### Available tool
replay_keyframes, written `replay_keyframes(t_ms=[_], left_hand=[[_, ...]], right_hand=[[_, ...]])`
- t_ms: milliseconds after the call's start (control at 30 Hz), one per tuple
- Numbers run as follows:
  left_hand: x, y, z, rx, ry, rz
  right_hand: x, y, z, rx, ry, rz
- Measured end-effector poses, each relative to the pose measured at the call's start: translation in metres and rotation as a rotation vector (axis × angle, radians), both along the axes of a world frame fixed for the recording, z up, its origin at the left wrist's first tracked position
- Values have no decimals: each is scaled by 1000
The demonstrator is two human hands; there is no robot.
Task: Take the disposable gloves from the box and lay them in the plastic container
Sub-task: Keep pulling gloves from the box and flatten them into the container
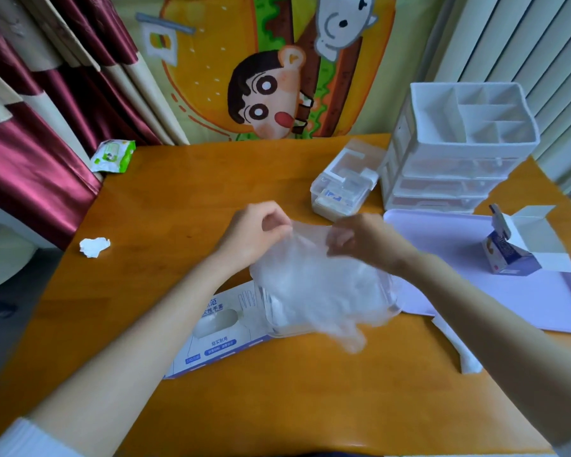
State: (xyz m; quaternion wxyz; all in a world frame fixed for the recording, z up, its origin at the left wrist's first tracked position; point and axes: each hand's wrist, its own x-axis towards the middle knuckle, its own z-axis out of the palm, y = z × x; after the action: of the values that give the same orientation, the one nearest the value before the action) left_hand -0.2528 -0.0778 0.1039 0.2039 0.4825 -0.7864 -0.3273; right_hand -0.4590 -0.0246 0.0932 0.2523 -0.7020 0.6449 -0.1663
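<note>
Left hand point(257, 233), right hand point(360, 239) (glove point(314, 286) between)

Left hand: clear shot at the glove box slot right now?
Probably yes once emptied: the slot in the glove box faces up, uncovered, beside the left forearm. Now the left hand pinches the gloves along with the right hand.

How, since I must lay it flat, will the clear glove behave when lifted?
The glove looks floppy: it sags, crumpled, below the left hand and right hand pinching it. Probably very light, being thin see-through film.
</note>
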Motion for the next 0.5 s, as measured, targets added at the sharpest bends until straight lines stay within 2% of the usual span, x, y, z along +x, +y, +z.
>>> replay_keyframes(t_ms=[67, 133, 200, 267, 367, 500], left_hand=[[-2, -2, 12, -192, 35, 91], [-3, -1, 23, -383, 90, 117], [-3, 4, 30, -524, 165, 80], [1, 12, 26, -562, 205, 20], [11, 26, -1, -502, 119, -90], [21, 35, -47, -424, -111, -200]], right_hand=[[-5, -7, 12, -232, 45, -212], [-7, -9, 25, -463, 37, -306], [-8, -7, 31, -642, -40, -281], [-12, -2, 29, -744, -34, -212], [-21, 12, 15, -718, 48, -50], [-27, 25, -30, -469, 130, 170]])
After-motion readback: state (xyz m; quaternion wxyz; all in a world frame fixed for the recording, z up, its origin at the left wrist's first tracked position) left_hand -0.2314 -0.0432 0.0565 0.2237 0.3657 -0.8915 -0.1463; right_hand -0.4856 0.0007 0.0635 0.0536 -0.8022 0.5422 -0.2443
